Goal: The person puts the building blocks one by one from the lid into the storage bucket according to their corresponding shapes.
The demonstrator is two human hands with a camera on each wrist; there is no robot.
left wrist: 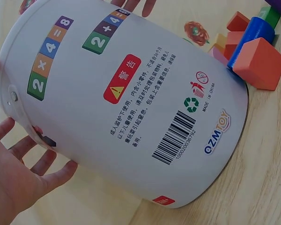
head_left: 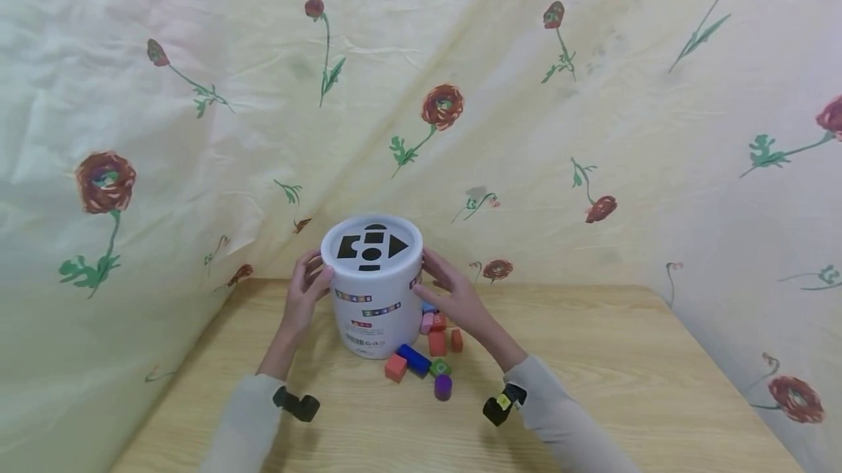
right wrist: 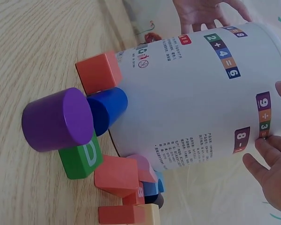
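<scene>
A white toy bucket (head_left: 375,312) with a shape-sorter lid (head_left: 355,229) stands upright on the table, printed with number sums and a barcode. My left hand (head_left: 304,296) holds its left side near the rim, fingertips against the wall in the left wrist view. On the opposite side my right hand (head_left: 462,303) holds the upper wall, thumb toward the front. By the bucket's base lie an orange-red block (head_left: 395,368), a blue cylinder (head_left: 415,360), a green block (right wrist: 82,157) and a purple cylinder (right wrist: 58,119).
More loose blocks, red (head_left: 437,343), pink (head_left: 427,322) and light blue, crowd the bucket's right side below my right hand. Wood-grain tabletop (head_left: 579,356) spreads to the right. A flower-printed cloth (head_left: 513,129) hangs behind and at both sides.
</scene>
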